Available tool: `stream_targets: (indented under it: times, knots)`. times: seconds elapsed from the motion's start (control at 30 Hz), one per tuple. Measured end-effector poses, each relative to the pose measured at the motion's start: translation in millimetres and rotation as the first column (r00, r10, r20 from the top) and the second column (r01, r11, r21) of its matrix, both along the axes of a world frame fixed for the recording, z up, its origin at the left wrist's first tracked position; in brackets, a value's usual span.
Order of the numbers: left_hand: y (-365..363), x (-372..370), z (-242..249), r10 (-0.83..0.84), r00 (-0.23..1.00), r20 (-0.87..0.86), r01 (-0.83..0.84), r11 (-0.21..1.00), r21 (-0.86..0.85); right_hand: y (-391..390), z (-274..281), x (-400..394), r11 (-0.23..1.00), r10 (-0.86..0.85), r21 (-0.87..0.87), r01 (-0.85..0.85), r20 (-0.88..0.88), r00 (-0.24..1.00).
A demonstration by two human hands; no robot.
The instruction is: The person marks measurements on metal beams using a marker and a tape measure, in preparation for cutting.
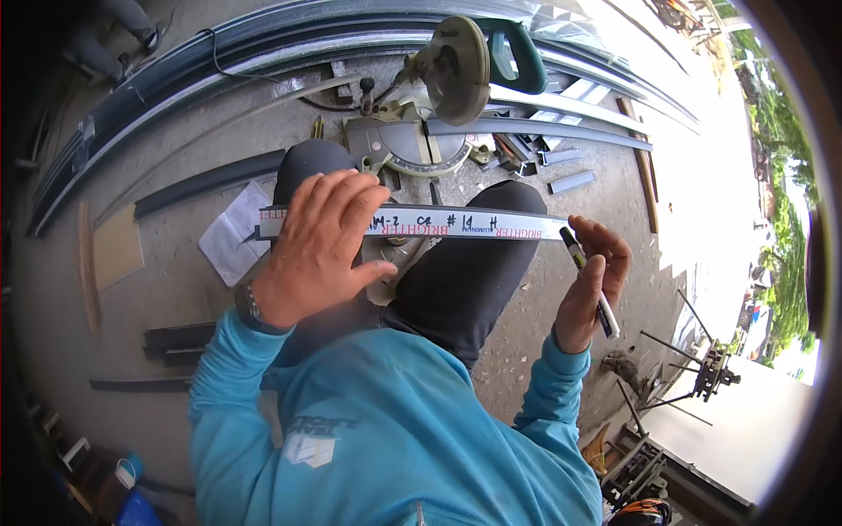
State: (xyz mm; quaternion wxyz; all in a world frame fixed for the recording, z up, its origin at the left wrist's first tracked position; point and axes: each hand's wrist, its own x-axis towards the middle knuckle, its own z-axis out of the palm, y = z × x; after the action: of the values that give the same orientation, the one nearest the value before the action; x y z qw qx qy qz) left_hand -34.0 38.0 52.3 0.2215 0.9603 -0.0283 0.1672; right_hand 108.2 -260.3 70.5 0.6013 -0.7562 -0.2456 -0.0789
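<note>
A short aluminium profile [474,226] lies crosswise over my knees, its white protective film printed in red and marked by hand in dark ink. My left hand [320,241] grips its left part, fingers over the top edge and thumb lower down. At the right end, my right hand [592,285] is closed round a marker pen [575,249], whose dark end points up toward the profile. Whether the right fingers also touch the profile is hard to tell.
A mitre saw [421,145] stands on the floor beyond my knees, with offcuts [572,182] to its right. Long dark profiles [175,92] lie behind it. Paper sheets [235,230] and a board [118,250] are at left; a metal stand [712,368] is at right.
</note>
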Motion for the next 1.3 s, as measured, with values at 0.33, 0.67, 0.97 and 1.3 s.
stream_targets:
  times: [0.33, 0.67, 0.97, 1.3]
  knots:
    - [28, 12, -28, -0.067, 0.985, -0.157, 0.069, 0.998, 0.009, -21, -16, 27, 0.647, 0.191, -0.752, 0.128, 0.322, 0.927]
    - [52, 5, -28, -0.125, 0.956, -0.265, 0.136, 0.991, 0.023, -8, -19, 44, 0.474, 0.473, -0.881, 0.005, 0.259, 0.842]
    - [6, 8, -73, 0.096, 0.995, 0.030, -0.101, 0.929, 0.357, 16, -19, 67, 0.464, 0.644, -0.885, -0.040, 0.306, 0.701]
    - [151, -102, -105, 0.782, 0.564, 0.266, -0.636, 0.616, -0.464, 43, 36, 90, 0.808, 0.058, -0.402, 0.430, 0.782, 0.620]
